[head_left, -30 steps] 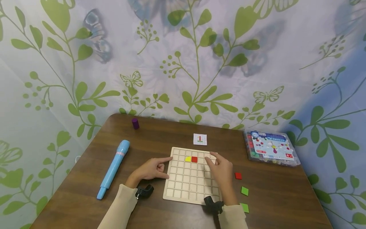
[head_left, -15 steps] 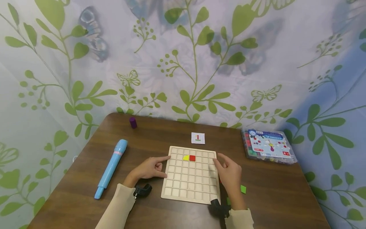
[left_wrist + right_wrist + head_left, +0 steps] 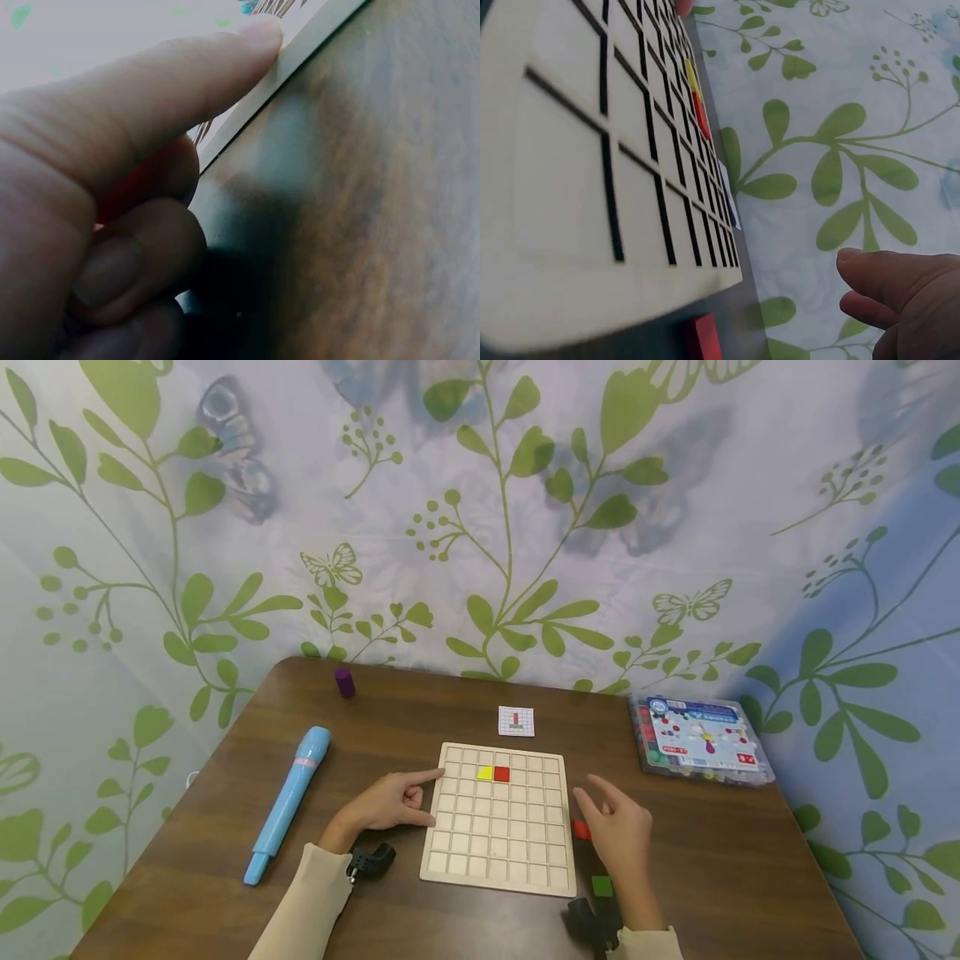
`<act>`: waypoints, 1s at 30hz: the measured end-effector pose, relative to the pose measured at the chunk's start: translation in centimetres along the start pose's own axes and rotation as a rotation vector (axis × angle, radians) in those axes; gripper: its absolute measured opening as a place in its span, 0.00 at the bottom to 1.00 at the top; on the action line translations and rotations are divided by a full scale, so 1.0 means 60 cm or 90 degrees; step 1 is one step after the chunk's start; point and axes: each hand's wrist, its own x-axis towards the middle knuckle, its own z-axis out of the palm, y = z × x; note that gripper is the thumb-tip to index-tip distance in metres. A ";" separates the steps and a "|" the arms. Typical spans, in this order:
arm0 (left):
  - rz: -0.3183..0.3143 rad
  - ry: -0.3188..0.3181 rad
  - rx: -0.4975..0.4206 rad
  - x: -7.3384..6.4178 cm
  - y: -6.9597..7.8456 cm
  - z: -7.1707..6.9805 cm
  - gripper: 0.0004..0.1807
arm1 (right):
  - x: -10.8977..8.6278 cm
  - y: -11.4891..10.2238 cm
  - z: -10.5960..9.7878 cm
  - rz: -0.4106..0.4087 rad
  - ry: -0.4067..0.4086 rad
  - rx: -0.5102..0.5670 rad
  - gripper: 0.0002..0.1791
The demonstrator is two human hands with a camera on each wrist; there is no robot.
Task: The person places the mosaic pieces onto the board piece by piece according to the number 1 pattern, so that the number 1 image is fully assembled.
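Note:
A wooden grid board (image 3: 498, 853) lies in the middle of the table. In one of its upper rows sit a yellow piece (image 3: 485, 772) with a slanted corner and, beside it, a red square tile (image 3: 501, 774). My left hand (image 3: 388, 802) touches the board's left edge with straight thumb and forefinger, its other fingers curled. Off the right edge, my right hand (image 3: 621, 831) holds nothing, thumb and forefinger spread apart. Close to it on the table are a loose red tile (image 3: 581, 830), also seen in the right wrist view, and a green tile (image 3: 602, 886).
A small card (image 3: 516, 722) with a printed grid pattern lies behind the board. To the left are a blue microphone (image 3: 287, 806) and a purple cylinder (image 3: 344, 682). A clear plastic box (image 3: 701, 739) of coloured pieces stands at the back right, near the patterned curtain (image 3: 540, 527).
My right hand has moved rightward off the board, towards the loose tiles, and its arm now covers the other green tile. The left hand stays at the board's left edge.

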 end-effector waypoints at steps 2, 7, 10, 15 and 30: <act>0.002 0.000 0.001 0.000 0.001 0.000 0.46 | -0.005 0.007 -0.006 -0.014 0.000 -0.013 0.21; 0.005 -0.004 0.000 0.001 0.002 0.000 0.46 | -0.013 0.026 -0.024 -0.036 -0.054 -0.053 0.20; 0.005 -0.004 0.001 0.002 0.002 -0.001 0.46 | -0.017 0.034 -0.034 -0.018 -0.112 -0.080 0.21; 0.002 0.000 0.005 0.001 0.002 -0.002 0.46 | -0.022 0.037 -0.048 0.017 -0.171 -0.110 0.23; 0.002 0.000 -0.001 0.001 -0.002 -0.001 0.46 | -0.042 0.054 -0.043 -0.033 -0.164 -0.145 0.25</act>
